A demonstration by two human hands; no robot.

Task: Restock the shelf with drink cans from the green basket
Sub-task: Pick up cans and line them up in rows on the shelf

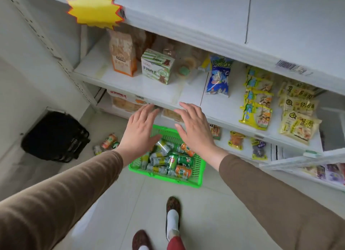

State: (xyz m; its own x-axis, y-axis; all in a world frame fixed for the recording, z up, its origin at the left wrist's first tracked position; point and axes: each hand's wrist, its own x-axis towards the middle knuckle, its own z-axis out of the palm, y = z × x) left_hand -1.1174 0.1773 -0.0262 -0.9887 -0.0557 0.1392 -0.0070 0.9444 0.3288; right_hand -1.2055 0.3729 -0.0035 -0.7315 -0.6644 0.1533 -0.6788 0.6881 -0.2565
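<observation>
Left hand (140, 128): yours, open, fingers spread, holding nothing.
Right hand (194, 127): open too, empty.
Green basket (198, 175): on the floor below; your hands hide its far rim.
Drink cans (168, 161): piled inside, labels blurred.
Shelf (188, 92): lower tiers partly hidden.

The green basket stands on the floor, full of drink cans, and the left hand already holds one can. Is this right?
Not quite. The head view shows the left hand open and empty above the green basket, which does stand on the floor with drink cans inside.
</observation>
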